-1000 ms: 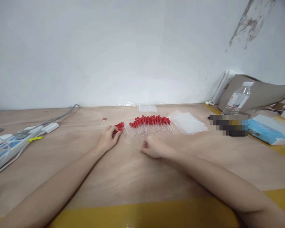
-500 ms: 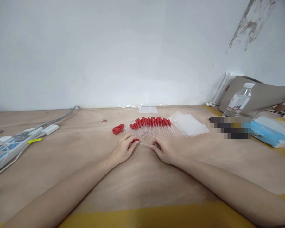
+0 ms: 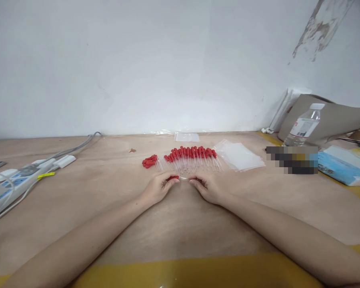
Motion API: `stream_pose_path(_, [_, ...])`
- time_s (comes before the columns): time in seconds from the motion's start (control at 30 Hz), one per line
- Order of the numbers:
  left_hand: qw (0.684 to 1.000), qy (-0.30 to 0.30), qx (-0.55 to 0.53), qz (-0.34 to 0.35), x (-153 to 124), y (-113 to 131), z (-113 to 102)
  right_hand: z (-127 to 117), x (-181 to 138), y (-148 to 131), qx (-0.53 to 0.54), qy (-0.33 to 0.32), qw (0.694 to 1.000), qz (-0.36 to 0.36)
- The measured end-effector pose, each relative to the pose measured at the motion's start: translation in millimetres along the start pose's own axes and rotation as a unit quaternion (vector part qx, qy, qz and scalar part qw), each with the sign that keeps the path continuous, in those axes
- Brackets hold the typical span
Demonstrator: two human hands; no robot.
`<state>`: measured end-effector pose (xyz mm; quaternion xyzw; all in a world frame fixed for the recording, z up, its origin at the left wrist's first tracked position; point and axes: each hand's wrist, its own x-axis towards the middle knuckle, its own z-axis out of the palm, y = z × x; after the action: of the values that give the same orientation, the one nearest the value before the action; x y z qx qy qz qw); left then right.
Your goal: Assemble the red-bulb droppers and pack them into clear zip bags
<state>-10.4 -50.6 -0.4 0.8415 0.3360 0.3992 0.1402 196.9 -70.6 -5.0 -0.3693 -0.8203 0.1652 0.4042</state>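
Held cap (image 3: 174,177): red. Held tube (image 3: 184,178): clear, colourless. Dropper row (image 3: 195,154): red tops, transparent stems. Cap pile (image 3: 149,162), left: red. Tabletop (image 3: 168,228): mottled tan-brown; yellow band (image 3: 180,270) at near edge. Plastic sleeves (image 3: 241,157): translucent white. Wall (image 3: 138,64): pale grey-white, brownish patch (image 3: 321,30) upper right. Bottle (image 3: 304,125): clear, white cap; label (image 3: 303,128) white, red and dark print. Packet (image 3: 342,166): light blue and white. Power strip (image 3: 16,182): white, blue panels; cable tag (image 3: 46,175) yellow.

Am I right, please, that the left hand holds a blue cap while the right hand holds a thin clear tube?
Not quite: the head view shows that the cap in the left hand is red, not blue. The right hand does hold a thin clear tube.
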Motion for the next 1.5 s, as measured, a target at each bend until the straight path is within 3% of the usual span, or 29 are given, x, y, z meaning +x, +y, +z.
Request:
stream_pose_path(0.23, [0.999, -0.034, -0.012, -0.011, -2, -1, 0, -4, 4, 15, -0.105, -0.018, 0.994, -0.035])
stream_pose_path(0.47, [0.999, -0.03, 0.043, 0.004, -1, 2, 2, -6, 4, 2, -0.225, -0.008, 0.973, -0.059])
stream_pose_path(0.67, [0.995, -0.051, 0.071, 0.038, 0, 1, 3, -10, 6, -2, -0.166, -0.081, 0.98, -0.067])
stream_pose_path(0.87, [0.998, -0.049, 0.031, 0.034, 1, 3, 0, -15, 5, 1, -0.114, -0.049, 0.991, -0.056])
stream_pose_path(1.27, [0.997, -0.074, 0.0, 0.03, 1, 7, -1, -13, 7, 4, -0.23, -0.064, 0.959, -0.154])
stream_pose_path(1.5, [0.996, -0.086, 0.001, 0.032, -2, 12, 3, -12, 7, -5, -0.215, -0.098, 0.965, -0.115])
